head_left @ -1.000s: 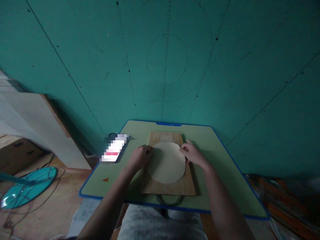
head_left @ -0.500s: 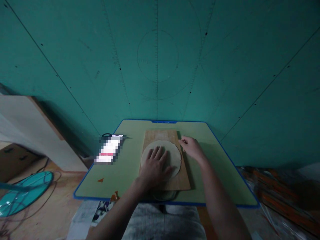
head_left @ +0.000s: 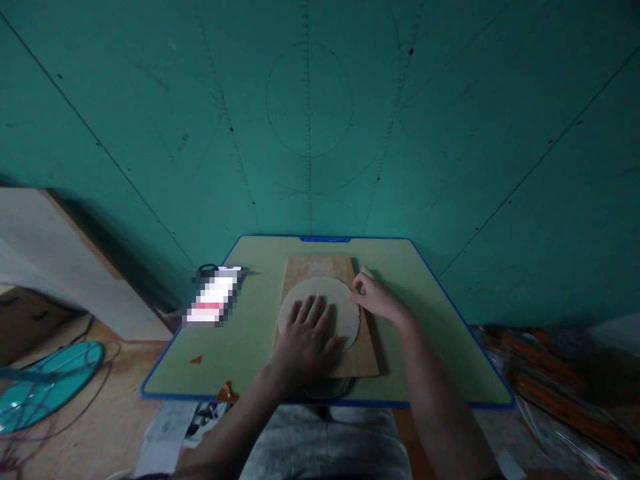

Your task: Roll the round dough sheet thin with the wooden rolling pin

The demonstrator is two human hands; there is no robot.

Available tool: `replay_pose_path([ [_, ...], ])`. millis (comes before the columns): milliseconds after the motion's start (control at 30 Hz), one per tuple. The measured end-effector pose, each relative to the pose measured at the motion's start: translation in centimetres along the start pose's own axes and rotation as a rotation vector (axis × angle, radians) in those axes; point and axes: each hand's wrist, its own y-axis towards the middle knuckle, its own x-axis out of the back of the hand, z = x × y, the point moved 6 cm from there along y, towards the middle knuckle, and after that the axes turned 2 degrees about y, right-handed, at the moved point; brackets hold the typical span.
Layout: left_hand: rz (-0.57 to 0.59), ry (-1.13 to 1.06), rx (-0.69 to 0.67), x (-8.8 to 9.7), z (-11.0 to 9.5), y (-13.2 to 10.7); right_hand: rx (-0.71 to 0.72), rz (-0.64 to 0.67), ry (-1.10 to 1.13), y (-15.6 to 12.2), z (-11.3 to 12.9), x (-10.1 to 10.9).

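Note:
A round, flat sheet of pale dough (head_left: 343,300) lies on a wooden board (head_left: 320,265) in the middle of the small table. My left hand (head_left: 306,337) rests flat on the dough with its fingers spread. At the dough's right edge is my right hand (head_left: 376,295), its fingers curled and pinched against the rim. The fingertips partly hide what they grip there. Part of the dough's near side is covered by my left hand.
The table (head_left: 425,347) is pale green with a blue rim and stands against a green wall (head_left: 320,133). A phone with a blurred screen (head_left: 213,297) stands at the left. Orange-brown scraps (head_left: 227,392) lie near the front edge.
My right hand has moved slightly left, from beside the board onto the dough's edge. My left hand stays flat on the dough. The whole view has shifted a little.

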Motion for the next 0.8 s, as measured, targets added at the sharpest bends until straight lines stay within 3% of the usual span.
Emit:
replay_pose_path([
  [133, -0.032, -0.015, -0.028, 0.2, -1.8, -1.2, -0.024, -0.057, -0.015, 0.2, 0.2, 0.1],
  [233, 0.007, -0.052, -0.114, 0.5, -1.4, -2.0, -0.031, -0.125, -0.032, 0.3, 0.8, 0.2],
  [300, 0.040, -0.048, -0.096, 0.6, 0.7, -2.4, 0.000, -0.148, -0.043, 0.3, 1.8, 0.1],
  [400, 0.043, 0.042, 0.155, 1.0, 5.5, -2.9, 0.078, -0.146, -0.105, 0.0, 3.7, -0.1],
  [467, 0.017, 0.076, 0.235, 1.2, 6.5, -3.1, 0.107, -0.155, -0.144, -0.1, 4.7, -0.3],
  [600, 0.036, -0.054, -0.040, 0.8, 2.7, -3.0, 0.118, -0.204, -0.106, 0.0, 5.2, -1.1],
  [667, 0.054, -0.089, -0.032, 0.9, 2.6, -2.9, 0.152, -0.223, -0.067, 0.1, 5.0, -1.7],
  [800, 0.010, -0.038, 0.272, 1.9, 8.3, -2.9, 0.204, -0.244, -0.025, 0.3, 4.5, -2.5],
])
